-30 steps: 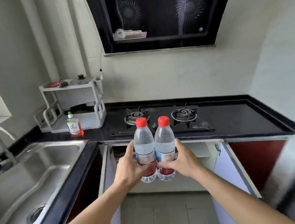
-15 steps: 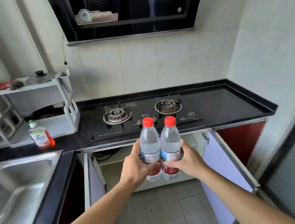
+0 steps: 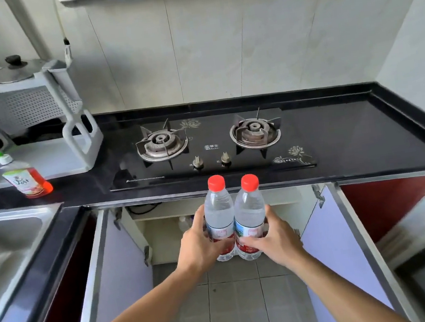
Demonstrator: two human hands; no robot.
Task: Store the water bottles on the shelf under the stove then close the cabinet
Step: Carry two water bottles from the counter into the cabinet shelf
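Two clear water bottles with red caps stand upright side by side in front of me, pressed together. My left hand (image 3: 200, 244) grips the left bottle (image 3: 218, 209) and my right hand (image 3: 274, 238) grips the right bottle (image 3: 249, 210). They hang in front of the open cabinet (image 3: 162, 239) under the two-burner gas stove (image 3: 209, 145). Both cabinet doors, the left door (image 3: 118, 272) and the right door (image 3: 338, 247), stand swung out toward me. A pale shelf board (image 3: 158, 212) shows inside near the top.
A black countertop (image 3: 366, 139) runs across. A red dish-soap bottle (image 3: 27, 180) and a white rack (image 3: 36, 122) with a pot lid sit at the left. A steel sink (image 3: 2, 245) is at the far left. Tiled floor (image 3: 237, 307) lies between the doors.
The view has closed in on the stove and tilted down. Both hands still hold the bottles together, now lower against the counter's front edge and the cabinet opening.
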